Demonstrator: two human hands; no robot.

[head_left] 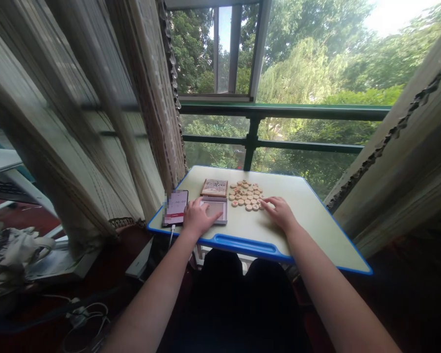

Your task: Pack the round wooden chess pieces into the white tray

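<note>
My left hand (199, 216) lies over the left side of a shallow open box (225, 214), its thumb stretched across the inside and its fingers apart. My right hand (279, 212) is at the right edge of a cluster of round wooden Chinese chess pieces (247, 200). Its fingers reach out flat, and the fingertips touch or nearly touch the outermost piece. Nothing shows gripped in either hand. Some pieces bear red or dark characters, too small to read. Behind the open box is the box lid (213, 188), printed with dark writing.
A phone (175, 208) with a timer screen lies left of my left hand, its white cable (172, 235) hanging over the edge. The pale table (308, 220) has a blue rim and a blue pen groove (246, 243) in front. Curtains (132, 122) hang on both sides; a green railing (286, 112) stands behind.
</note>
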